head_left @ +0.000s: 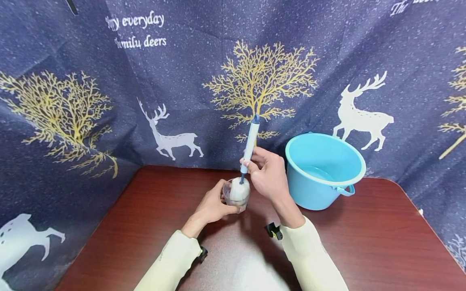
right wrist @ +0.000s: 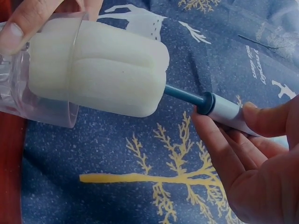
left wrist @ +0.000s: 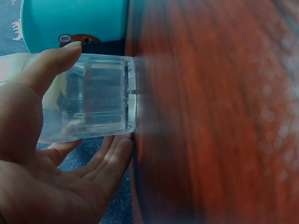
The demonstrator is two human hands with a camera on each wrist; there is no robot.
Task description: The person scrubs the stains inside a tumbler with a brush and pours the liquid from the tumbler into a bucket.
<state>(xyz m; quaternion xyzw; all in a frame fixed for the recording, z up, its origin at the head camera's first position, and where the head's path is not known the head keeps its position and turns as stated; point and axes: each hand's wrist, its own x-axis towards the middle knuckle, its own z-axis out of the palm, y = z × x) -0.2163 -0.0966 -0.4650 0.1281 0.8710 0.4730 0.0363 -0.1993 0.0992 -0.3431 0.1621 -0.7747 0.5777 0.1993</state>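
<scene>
My left hand (head_left: 212, 206) grips a clear plastic cup (left wrist: 103, 100), thumb on one side and fingers on the other. In the left wrist view the cup's base is right at the tabletop. My right hand (head_left: 268, 171) pinches the pale blue handle of a cup brush (head_left: 250, 143) near its lower end, thumb against fingers. The brush's white sponge head (right wrist: 117, 70) sits partly inside the cup, its upper part standing out past the rim. A dark blue stem joins sponge and handle, and the handle tilts slightly right in the head view.
A light blue bucket (head_left: 313, 194) stands right of my right hand at the table's back, its handle hanging at the front. The reddish-brown wooden table (head_left: 364, 238) meets a dark blue cloth (head_left: 189, 81) printed with deer and trees.
</scene>
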